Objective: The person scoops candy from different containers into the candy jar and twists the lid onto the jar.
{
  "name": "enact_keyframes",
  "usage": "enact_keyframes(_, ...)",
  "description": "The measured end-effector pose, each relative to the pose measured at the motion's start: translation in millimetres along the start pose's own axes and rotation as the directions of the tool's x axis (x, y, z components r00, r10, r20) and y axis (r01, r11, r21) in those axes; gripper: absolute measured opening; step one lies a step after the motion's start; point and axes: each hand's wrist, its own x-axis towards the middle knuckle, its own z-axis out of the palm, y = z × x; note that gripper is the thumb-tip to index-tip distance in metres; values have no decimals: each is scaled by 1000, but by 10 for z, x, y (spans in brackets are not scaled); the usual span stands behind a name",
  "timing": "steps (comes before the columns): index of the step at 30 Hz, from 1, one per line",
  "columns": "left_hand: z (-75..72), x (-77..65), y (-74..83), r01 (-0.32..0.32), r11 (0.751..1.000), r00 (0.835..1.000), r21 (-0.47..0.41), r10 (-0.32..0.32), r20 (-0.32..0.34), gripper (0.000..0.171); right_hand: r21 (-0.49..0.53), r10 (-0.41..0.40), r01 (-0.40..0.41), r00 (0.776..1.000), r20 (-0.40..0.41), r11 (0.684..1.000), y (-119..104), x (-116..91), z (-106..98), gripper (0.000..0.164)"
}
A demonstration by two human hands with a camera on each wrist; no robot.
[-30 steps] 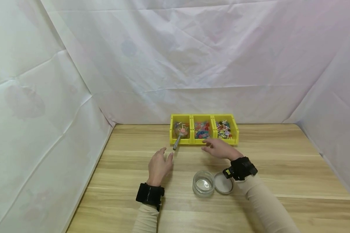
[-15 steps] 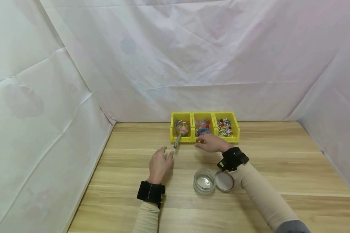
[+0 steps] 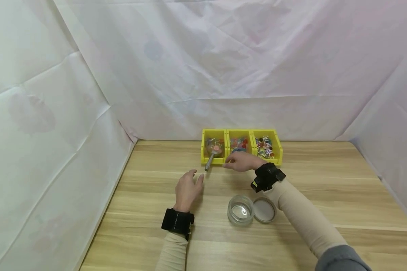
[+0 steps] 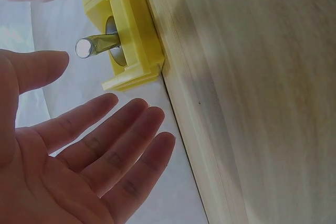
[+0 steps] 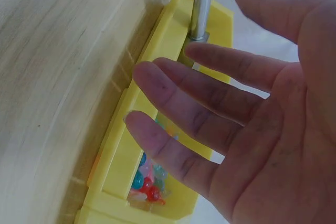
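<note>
Shifting leftward over the last second, the right hand [image 3: 244, 161] now lies before the middle bin [image 3: 239, 132], nearer the scoop [image 3: 209, 163]; the left hand [image 3: 187, 190] has kept its place. From my distant station I judge that the scoop's handle [image 4: 102, 44] has come within reach of both hands, though neither has taken it. Right hand: fingers extended, thumb well apart, grasping nothing; I cannot tell whether a fingertip touches the bin. Left hand: palm bare, fingers spread, thumb apart, likewise without a hold.

The scoop rests tilted in the left bin [image 3: 220, 161], its cylindrical handle, of bright reflective metal, projecting over the front lip. I note three joined bins, apparently moulded in smooth yellow plastic. Glossy translucent beads [image 5: 152, 195] show in the middle one; small stick-and-disc pieces [image 3: 265, 150] fill the right bin [image 3: 280, 152]. Nearer me stands a squat, clear round jar [image 3: 240, 222], uncapped, with a flat, rimmed circular lid [image 3: 264, 210] just beside it. The table [image 3: 156, 169] has pale, banded wood grain; behind hangs creased whitish cloth [image 3: 190, 56].
</note>
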Motion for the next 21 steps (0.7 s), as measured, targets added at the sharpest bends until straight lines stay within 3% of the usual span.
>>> enact_keyframes(3,7,1,2,7,1000,1000,2,-7,5,44,-39,14,-12,999,30,999,-103,13,-22,38)
enact_keyframes(11,26,9,-7,25,1000,999,12,-26,23,44,8,85,-86,992,94,996,-249,152,-54,41)
enact_keyframes(17,27,14,-18,32,999,999,14,-32,23,43,-41,90,-88,995,42,995,-342,270,-41,34)
enact_keyframes(21,37,6,-21,38,999,999,10,-39,26,43,-4,173,-173,985,24,985,-381,336,10,41)
